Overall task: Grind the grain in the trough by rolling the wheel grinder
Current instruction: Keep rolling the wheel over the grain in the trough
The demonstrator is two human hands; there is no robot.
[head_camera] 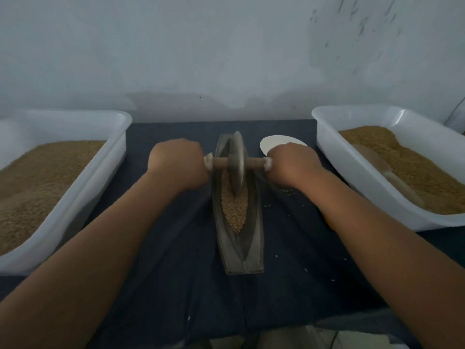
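**Trough** (237,248): long, narrow and boat-shaped. It is laid lengthwise at the middle of a dark cloth (176,285), between two tubs.

**Grain** (234,212): a tan heap is held in the trough's channel, from under the wheel toward the near end.

**Wheel grinder** (237,165): a grey disc on a wooden axle is stood upright in the far half of the trough. Its lower edge is sunk in the grain.

**Left hand** (176,162): it is closed round the left end of the axle, knuckles up.

**Right hand** (293,163): it is closed round the right end of the axle in the same way.

**Left tub** (120,122) and **right tub** (324,137): both are white plastic and are set on either side of the trough, well apart from it. Each is filled with brown kernels.

**White disc** (271,143): it is laid on the cloth beyond the right hand and is partly hidden by it.

**Loose kernels** (288,191): a few are scattered on the cloth just right of the trough.

**Wall** (226,46): pale and scuffed, it is seen behind the table.
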